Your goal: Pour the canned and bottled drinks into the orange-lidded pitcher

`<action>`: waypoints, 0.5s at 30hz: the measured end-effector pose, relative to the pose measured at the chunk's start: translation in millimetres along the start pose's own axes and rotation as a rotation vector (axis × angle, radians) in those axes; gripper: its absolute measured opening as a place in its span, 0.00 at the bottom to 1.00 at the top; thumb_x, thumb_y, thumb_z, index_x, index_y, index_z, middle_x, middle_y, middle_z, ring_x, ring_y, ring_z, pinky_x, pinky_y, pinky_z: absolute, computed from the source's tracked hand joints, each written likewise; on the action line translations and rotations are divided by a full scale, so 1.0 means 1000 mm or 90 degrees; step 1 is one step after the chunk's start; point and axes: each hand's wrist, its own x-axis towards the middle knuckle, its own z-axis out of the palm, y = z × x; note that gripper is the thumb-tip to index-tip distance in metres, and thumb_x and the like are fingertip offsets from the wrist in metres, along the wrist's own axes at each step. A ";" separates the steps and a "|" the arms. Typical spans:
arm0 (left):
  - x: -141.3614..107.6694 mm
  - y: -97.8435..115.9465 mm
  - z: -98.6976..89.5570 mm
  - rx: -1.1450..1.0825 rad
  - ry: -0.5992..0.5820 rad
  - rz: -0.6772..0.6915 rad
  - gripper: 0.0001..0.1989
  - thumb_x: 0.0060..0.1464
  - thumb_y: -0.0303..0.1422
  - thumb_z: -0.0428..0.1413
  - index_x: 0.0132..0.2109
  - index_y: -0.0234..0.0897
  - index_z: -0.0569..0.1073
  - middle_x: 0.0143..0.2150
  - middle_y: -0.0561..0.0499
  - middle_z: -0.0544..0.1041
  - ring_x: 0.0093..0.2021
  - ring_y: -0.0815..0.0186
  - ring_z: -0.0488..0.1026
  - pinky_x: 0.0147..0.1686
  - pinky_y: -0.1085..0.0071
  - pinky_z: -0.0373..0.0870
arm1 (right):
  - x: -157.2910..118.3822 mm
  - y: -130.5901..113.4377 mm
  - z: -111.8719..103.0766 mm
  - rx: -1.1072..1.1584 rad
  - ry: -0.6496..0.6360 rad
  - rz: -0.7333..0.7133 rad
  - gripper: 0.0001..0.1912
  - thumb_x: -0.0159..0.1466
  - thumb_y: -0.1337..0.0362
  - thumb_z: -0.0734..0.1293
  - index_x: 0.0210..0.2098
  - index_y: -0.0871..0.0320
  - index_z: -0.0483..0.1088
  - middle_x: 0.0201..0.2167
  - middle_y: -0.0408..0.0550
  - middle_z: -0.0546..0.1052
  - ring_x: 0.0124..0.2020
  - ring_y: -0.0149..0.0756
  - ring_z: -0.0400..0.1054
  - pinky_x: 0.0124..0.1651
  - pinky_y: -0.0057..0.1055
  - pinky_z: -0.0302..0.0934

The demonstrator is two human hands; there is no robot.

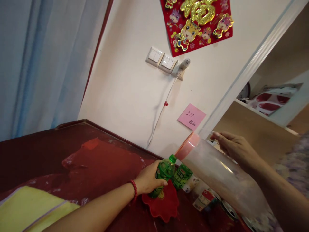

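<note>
My left hand (147, 178), with a red bead bracelet at its wrist, is closed around a green plastic drink bottle (166, 169) with a green cap. Under the bottle sits a red scalloped dish (165, 204). Another green-labelled container (182, 175) stands just right of it. A big translucent jar (224, 174) with a pink lid slants across the right side, its lid towards the upper left. My right hand (231, 145) is above the jar, fingers pinched near a thin clear piece by the lid. What they hold is too small to make out.
Several cans and small packs, one a red-and-white carton (204, 199), crowd the table beside the jar. Yellow cloth (31, 209) and clear film cover part of the dark red table (79, 132). A white cord (158, 120) hangs down the wall; a shelf (265, 120) is at right.
</note>
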 end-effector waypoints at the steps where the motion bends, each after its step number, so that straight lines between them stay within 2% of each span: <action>1: 0.000 0.000 0.000 -0.002 -0.001 0.000 0.36 0.43 0.35 0.66 0.61 0.43 0.69 0.53 0.47 0.79 0.50 0.52 0.75 0.51 0.62 0.68 | 0.000 -0.002 -0.001 -0.003 -0.005 0.000 0.33 0.62 0.34 0.61 0.41 0.58 0.75 0.19 0.37 0.60 0.21 0.32 0.55 0.27 0.31 0.48; 6: -0.001 0.002 0.000 -0.014 -0.006 0.001 0.35 0.43 0.34 0.66 0.60 0.42 0.69 0.52 0.47 0.79 0.50 0.53 0.75 0.50 0.63 0.69 | 0.002 -0.009 -0.002 -0.007 -0.024 -0.007 0.35 0.61 0.33 0.60 0.42 0.59 0.75 0.19 0.37 0.59 0.22 0.32 0.53 0.27 0.32 0.47; 15: -0.001 0.006 -0.002 0.007 -0.009 -0.013 0.36 0.43 0.35 0.66 0.60 0.43 0.69 0.54 0.48 0.78 0.52 0.53 0.74 0.53 0.63 0.68 | 0.004 -0.009 -0.002 -0.003 -0.030 -0.006 0.38 0.57 0.28 0.61 0.41 0.57 0.74 0.18 0.36 0.58 0.22 0.32 0.51 0.27 0.31 0.45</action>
